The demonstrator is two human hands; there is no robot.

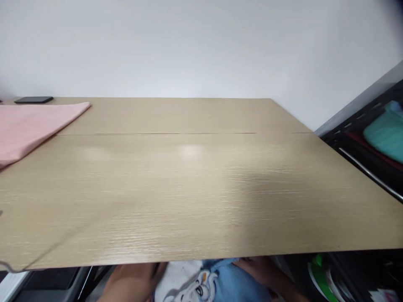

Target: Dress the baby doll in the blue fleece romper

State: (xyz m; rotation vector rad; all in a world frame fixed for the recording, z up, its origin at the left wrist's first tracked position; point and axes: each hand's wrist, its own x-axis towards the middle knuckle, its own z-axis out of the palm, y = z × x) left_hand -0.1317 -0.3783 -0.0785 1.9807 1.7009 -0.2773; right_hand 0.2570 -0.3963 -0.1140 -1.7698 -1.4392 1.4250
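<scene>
Below the front edge of the table (189, 188), white and blue cloth with a cartoon print (201, 287) covers my lap; whether it is worn or lies loose cannot be made out. At its left side is my left hand (149, 272), with its fingers hidden by the tabletop. My right hand (253, 267) rests against the blue part of the cloth, and only some of its fingers show under the edge. Whether either hand grips the cloth is not visible.
Pink folded fabric (37, 126) lies on the table's left, with a flat dark device (34, 100) behind it. A thin cable (9, 266) hangs at the front left corner. Dark shelving with teal cloth (385, 132) stands right. A white wall rises behind.
</scene>
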